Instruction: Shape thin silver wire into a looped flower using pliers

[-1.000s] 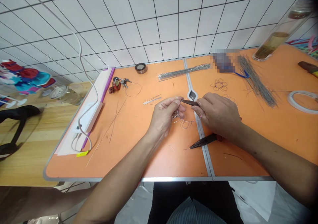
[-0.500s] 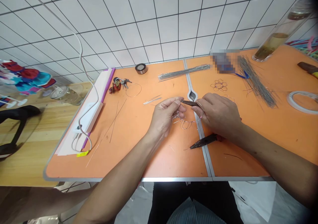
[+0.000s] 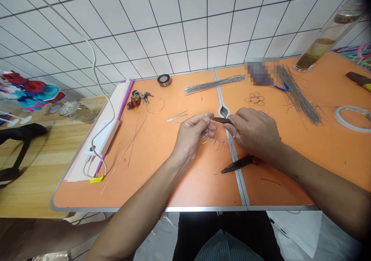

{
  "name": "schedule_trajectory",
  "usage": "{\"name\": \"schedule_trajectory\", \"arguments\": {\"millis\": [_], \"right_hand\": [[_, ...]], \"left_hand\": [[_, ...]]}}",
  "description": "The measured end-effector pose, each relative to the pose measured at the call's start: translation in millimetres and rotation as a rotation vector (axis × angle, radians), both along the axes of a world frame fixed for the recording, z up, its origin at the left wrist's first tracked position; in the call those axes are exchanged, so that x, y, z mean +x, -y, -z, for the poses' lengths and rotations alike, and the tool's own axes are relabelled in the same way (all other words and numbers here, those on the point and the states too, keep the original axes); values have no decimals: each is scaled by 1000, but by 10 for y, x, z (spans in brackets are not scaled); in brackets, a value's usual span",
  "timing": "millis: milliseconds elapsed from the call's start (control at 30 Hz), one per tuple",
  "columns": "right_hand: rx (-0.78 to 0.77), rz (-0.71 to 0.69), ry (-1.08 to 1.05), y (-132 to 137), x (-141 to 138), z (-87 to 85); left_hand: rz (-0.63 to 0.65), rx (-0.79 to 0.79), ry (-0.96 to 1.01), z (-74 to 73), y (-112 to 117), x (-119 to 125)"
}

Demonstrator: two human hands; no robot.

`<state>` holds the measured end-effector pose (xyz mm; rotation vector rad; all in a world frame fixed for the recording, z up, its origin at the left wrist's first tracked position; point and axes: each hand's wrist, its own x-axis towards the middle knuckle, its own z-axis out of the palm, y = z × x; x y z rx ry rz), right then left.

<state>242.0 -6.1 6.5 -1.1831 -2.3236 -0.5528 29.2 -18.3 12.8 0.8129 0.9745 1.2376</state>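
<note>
Thumb and fingers of my left hand [image 3: 194, 133] pinch a thin wire piece bent into loops [image 3: 216, 144], which hangs below the fingers. My right hand [image 3: 255, 129] is wrapped round a pair of dark-jawed pliers [image 3: 220, 119]; the jaw tips meet the wire at my left fingertips. The palm hides the pliers' handles. Below my right hand, a second pair of pliers [image 3: 237, 164] lies on the orange table [image 3: 185, 183]. Beyond my right hand lies a flower-shaped wire piece [image 3: 255, 99].
Wire bundles [image 3: 214, 84] [image 3: 301, 97] lie toward the back. Left of them are a tape roll [image 3: 164, 80], keys [image 3: 143, 96] and a white power strip [image 3: 102, 139]. A glass bottle [image 3: 317, 52] and a white ring-shaped coil [image 3: 344, 124] stand at the right. Another person's arm [image 3: 58, 234] shows lower left.
Both hands and the pliers hold nearly the same place. Only a very slight shift of the whole view is visible.
</note>
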Motion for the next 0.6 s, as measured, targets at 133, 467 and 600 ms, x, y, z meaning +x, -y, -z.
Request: {"name": "schedule_trajectory", "arguments": {"millis": [133, 467, 600], "right_hand": [[-11, -2, -9, -6, 2, 3], [-76, 18, -1, 4, 7, -13], [-101, 1, -3, 3, 18, -10]], "left_hand": [[-7, -6, -9, -4, -2, -4], [5, 15, -14, 13, 6, 8], [16, 41, -10, 22, 5, 12]]}}
